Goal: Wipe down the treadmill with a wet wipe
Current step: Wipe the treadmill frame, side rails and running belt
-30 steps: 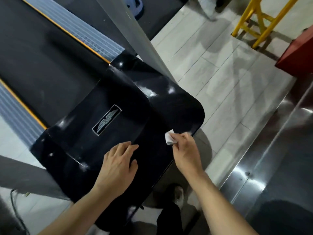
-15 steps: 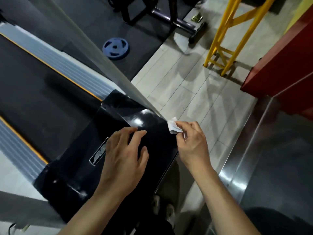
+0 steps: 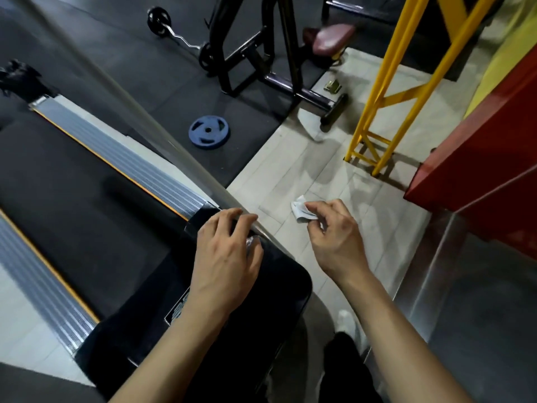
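The treadmill's glossy black motor cover (image 3: 279, 289) fills the lower middle, with the dark belt (image 3: 72, 199) and ribbed grey side rails (image 3: 122, 158) running up to the left. A grey upright post (image 3: 162, 132) slants across from the cover toward the upper left. My left hand (image 3: 226, 257) hovers over the cover's far corner, fingers loosely spread, fingertips at the base of the post. My right hand (image 3: 334, 237) is off the cover, over the pale floor, pinching a small crumpled white wet wipe (image 3: 300, 210) between thumb and fingers.
A blue weight plate (image 3: 208, 131) lies on the dark mat beyond the post. A black bench frame (image 3: 261, 68) and a curl bar (image 3: 180, 36) stand farther back. A yellow metal frame (image 3: 386, 91) and a red box (image 3: 488, 152) are at right. My white shoe (image 3: 347, 321) shows below.
The view has tilted up. My right hand lifted the wipe off the cover's edge and out over the floor. My left hand slid forward to the post's base.
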Demonstrator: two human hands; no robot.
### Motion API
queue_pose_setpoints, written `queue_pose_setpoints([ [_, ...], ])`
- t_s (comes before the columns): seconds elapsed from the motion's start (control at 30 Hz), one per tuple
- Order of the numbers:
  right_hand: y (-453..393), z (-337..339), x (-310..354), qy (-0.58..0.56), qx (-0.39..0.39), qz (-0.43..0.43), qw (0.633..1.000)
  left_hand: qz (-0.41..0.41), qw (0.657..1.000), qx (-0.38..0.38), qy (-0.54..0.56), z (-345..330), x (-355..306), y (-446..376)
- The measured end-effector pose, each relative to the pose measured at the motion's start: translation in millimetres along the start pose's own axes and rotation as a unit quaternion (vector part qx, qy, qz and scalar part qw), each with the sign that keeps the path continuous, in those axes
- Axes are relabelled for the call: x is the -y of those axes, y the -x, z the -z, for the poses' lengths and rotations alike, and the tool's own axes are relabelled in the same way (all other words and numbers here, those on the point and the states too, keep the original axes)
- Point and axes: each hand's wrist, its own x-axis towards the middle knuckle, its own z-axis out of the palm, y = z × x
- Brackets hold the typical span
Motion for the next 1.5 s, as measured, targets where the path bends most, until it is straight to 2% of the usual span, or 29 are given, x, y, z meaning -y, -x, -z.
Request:
queue_pose_setpoints([
  [0.17,-86,35,-8,-0.017,0.032,0.057,0.998,0.044,0.998,-0.021,-0.044,-12,-24,-61],
  [0.4,-220,84,-36,-0.060,0.118,0.147,0.980,0.162,0.981,-0.073,-0.073,-40,-84,-150],
  [0.63,-313,99,-23,-0.095,0.157,0.198,0.963,0.191,0.968,-0.100,-0.127,-31,-113,-215],
  [0.9,-383,56,42,-0.148,0.212,0.273,0.927,0.254,0.933,-0.194,-0.164,-13,-80,-265],
  [1.2,-475,-18,120,-0.193,0.202,0.365,0.888,0.278,0.902,-0.256,-0.207,18,4,-347],
  [1.37,-513,-47,189,-0.193,0.211,0.404,0.869,0.279,0.869,-0.315,-0.261,69,36,-379],
  [1.5,-519,-58,278,-0.274,0.234,0.450,0.817,0.292,0.829,-0.363,-0.311,139,40,-380],
])
